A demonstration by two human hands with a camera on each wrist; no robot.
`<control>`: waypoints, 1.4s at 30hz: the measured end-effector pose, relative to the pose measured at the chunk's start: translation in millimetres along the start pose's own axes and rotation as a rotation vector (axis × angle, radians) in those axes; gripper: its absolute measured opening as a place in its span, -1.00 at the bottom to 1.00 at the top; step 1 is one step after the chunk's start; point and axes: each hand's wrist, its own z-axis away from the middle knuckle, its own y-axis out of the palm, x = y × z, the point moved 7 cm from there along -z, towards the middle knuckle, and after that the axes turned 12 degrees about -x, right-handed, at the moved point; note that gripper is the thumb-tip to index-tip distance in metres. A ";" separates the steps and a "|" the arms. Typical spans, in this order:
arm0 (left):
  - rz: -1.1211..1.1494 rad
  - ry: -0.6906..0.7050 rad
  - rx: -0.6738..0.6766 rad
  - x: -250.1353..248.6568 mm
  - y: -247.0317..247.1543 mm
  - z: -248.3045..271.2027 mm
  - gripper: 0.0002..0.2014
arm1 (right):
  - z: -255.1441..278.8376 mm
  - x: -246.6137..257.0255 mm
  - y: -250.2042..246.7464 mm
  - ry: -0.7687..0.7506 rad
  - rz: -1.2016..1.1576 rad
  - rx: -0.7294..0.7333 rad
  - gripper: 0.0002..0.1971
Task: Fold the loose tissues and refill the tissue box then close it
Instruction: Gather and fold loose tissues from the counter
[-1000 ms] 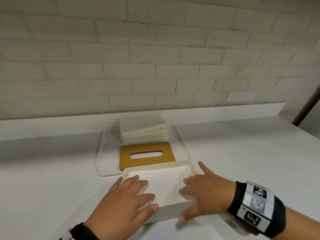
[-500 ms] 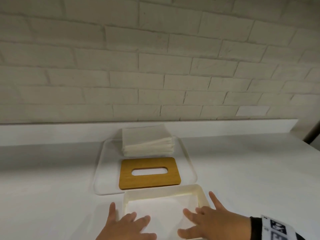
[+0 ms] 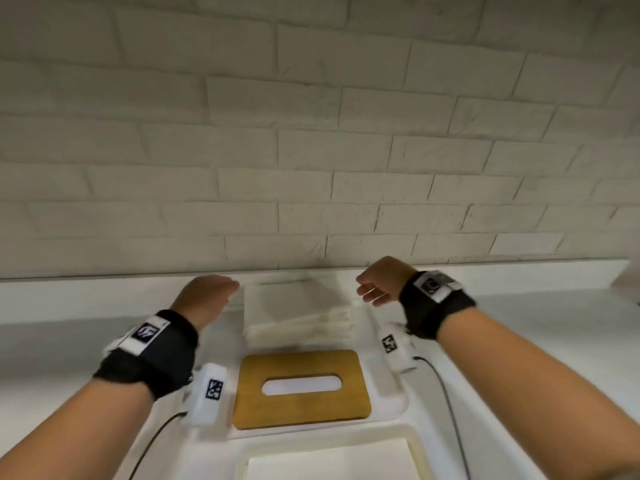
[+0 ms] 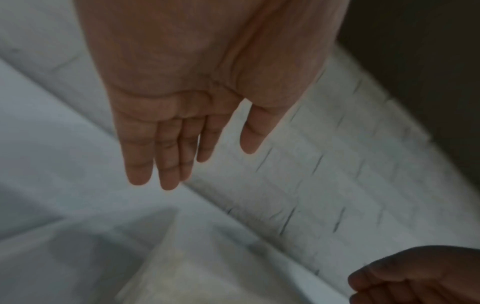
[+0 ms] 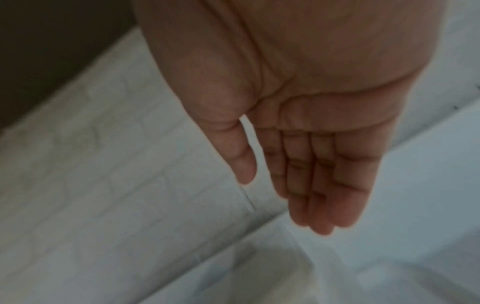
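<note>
A stack of white tissues lies at the back of a clear tray. In front of it on the tray rests the wooden lid with an oval slot. The white tissue box stands open at the bottom edge of the head view, with a folded tissue inside. My left hand hovers at the stack's left side and my right hand at its right side. Both wrist views show straight fingers holding nothing.
A white counter runs to a low ledge under a white brick wall. Black wristbands with white camera modules and thin cables sit on both wrists.
Both hands have left the tissue in the box and reached forward to either side of the tissue stack. The head camera has tilted up, so the box now sits at the frame's bottom.
</note>
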 end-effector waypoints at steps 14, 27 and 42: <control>-0.087 -0.116 -0.115 37.0 56.2 -58.2 -0.44 | -67.0 -7.8 68.2 0.014 0.213 -0.148 -0.73; 0.397 -0.133 0.016 -11.5 58.2 3.6 -0.23 | 32.5 62.2 -3.3 -0.278 -0.702 -0.026 -0.92; 0.386 0.453 0.421 -142.2 268.4 338.0 -0.81 | 268.3 -277.6 -258.2 -0.098 -0.764 -0.783 -0.69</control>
